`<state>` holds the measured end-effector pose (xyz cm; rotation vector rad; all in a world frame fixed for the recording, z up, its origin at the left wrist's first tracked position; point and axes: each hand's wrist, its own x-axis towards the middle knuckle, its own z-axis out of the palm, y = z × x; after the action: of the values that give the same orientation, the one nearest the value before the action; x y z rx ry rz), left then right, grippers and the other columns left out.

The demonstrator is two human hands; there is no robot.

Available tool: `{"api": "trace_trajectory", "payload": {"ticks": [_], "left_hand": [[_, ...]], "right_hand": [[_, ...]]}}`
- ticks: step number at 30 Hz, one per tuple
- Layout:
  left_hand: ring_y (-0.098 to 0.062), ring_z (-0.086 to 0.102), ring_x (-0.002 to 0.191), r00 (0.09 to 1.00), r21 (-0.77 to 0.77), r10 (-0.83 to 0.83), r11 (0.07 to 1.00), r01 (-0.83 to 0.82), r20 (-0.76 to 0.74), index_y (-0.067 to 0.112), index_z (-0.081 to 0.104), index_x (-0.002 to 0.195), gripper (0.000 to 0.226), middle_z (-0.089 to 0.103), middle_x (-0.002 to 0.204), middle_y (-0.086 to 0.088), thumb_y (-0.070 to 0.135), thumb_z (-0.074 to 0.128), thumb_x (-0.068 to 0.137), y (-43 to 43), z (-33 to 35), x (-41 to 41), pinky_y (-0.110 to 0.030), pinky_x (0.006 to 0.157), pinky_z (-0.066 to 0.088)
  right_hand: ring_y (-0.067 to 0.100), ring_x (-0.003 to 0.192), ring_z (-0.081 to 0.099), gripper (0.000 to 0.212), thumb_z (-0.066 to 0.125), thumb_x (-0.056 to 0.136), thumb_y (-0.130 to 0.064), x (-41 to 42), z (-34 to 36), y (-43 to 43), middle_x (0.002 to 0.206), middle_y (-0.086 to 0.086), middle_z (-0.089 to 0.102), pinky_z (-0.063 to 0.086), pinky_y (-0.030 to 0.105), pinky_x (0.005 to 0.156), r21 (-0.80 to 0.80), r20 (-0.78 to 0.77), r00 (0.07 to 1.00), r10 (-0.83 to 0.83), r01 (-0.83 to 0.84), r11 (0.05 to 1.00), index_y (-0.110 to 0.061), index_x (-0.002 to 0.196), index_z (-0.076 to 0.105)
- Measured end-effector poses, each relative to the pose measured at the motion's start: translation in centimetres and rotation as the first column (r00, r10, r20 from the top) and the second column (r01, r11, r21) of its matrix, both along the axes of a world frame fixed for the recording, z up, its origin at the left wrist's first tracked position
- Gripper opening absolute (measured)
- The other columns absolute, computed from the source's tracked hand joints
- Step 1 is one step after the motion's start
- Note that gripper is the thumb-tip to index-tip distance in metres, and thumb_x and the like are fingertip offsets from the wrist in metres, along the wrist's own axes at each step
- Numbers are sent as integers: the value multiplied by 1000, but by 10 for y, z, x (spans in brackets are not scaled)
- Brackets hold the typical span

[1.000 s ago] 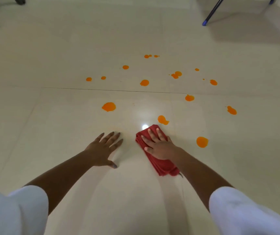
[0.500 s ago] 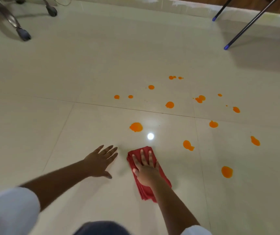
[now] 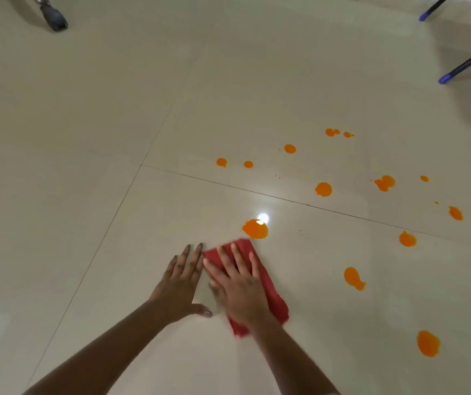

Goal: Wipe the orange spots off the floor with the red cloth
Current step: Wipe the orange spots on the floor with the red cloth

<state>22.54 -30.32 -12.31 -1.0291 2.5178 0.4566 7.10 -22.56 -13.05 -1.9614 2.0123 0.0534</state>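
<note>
The red cloth (image 3: pixel 268 283) lies folded on the pale tiled floor, and my right hand (image 3: pixel 238 283) presses flat on it with straight, spread fingers. The cloth's far end sits just short of a large orange spot (image 3: pixel 255 228). My left hand (image 3: pixel 183 280) rests flat on the bare floor right beside the cloth's left edge, fingers straight. Several more orange spots are scattered to the right and beyond, among them one at the lower right (image 3: pixel 428 343) and one past the tile seam (image 3: pixel 323 189).
A grey chair foot (image 3: pixel 55 19) stands at the far left. Two dark legs with blue tips (image 3: pixel 446 78) slant in at the far right. A light glare (image 3: pixel 262 217) shines on the glossy tile by the large spot.
My right hand has slid the cloth forward and left, up to the large orange spot. The left hand now lies close beside the cloth. The view has shifted to the left.
</note>
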Motion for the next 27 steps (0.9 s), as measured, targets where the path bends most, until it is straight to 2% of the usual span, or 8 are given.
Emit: {"api": "trace_trajectory", "payload": {"ticks": [5, 7, 10, 13, 17, 20, 24, 27], "left_hand": [[-20, -43, 130, 998, 27, -38, 999, 39, -42, 11, -38, 133, 127, -47, 141, -2, 84, 36, 60, 2, -10, 3, -43, 117, -7], [-19, -36, 133, 997, -34, -49, 998, 47, -61, 17, -31, 138, 126, -35, 149, 0, 89, 26, 53, -2, -10, 4, -46, 117, -2], [-21, -43, 129, 999, 34, -32, 999, 32, -13, 21, -43, 129, 129, -47, 141, -2, 91, 27, 47, -6, -11, -4, -45, 111, -19], [-21, -48, 125, 999, 78, 32, 997, -29, -33, 18, -49, 123, 130, -53, 136, 2, 91, 26, 45, -6, -12, -17, -48, 110, -20], [-22, -49, 124, 997, 107, 68, 992, -71, 36, 12, -46, 124, 133, -52, 135, -1, 86, 39, 53, -6, -6, -17, -47, 112, -19], [-25, -43, 129, 997, 85, 73, 993, -76, 39, 11, -39, 130, 136, -48, 140, -2, 85, 47, 56, -6, -1, -18, -48, 115, -13], [-27, -39, 132, 994, 54, 104, 993, -105, 23, 8, -33, 135, 135, -43, 142, -5, 82, 51, 60, -1, 4, -27, -49, 113, -15], [-30, -34, 135, 1000, -76, -11, 997, 11, 3, 12, -24, 142, 133, -33, 150, -7, 92, 32, 51, -3, 3, -41, -59, 103, -23]], "right_hand": [[23, 144, -3, 47, 16, 98, -44, -64, -6, -90, 158, -4, 3, -3, 48, 114, -33, -96, 968, -230, 228, 973, -44, 145, 6], [22, 144, -1, 47, 15, 98, -45, -84, -12, -79, 158, -5, 5, -2, 48, 114, -70, -84, 915, -395, 390, 918, -43, 145, 8], [28, 142, 16, 51, 21, 93, -42, -53, -14, -34, 154, 1, 25, 8, 54, 112, -149, -46, 818, -573, 561, 814, -37, 143, 28], [31, 140, 24, 50, 27, 91, -41, -1, -12, -13, 151, 3, 30, 12, 55, 110, -131, -17, 927, -375, 370, 920, -34, 141, 35], [26, 144, 7, 49, 18, 95, -41, -38, -10, -83, 157, -2, 14, 2, 52, 114, -110, -62, 989, -136, 129, 986, -42, 144, 17], [23, 144, -3, 47, 17, 99, -41, -92, -14, -104, 158, -4, 1, -2, 50, 114, -53, -111, 949, -295, 290, 955, -44, 145, 7], [28, 143, 12, 49, 23, 96, -39, -77, -17, -28, 155, 2, 21, 6, 55, 112, -193, -73, 775, -628, 607, 771, -37, 145, 22], [32, 140, 22, 50, 26, 93, -40, -27, -16, 9, 152, 4, 28, 11, 57, 111, -184, -52, 906, -420, 404, 896, -34, 143, 29]]}}
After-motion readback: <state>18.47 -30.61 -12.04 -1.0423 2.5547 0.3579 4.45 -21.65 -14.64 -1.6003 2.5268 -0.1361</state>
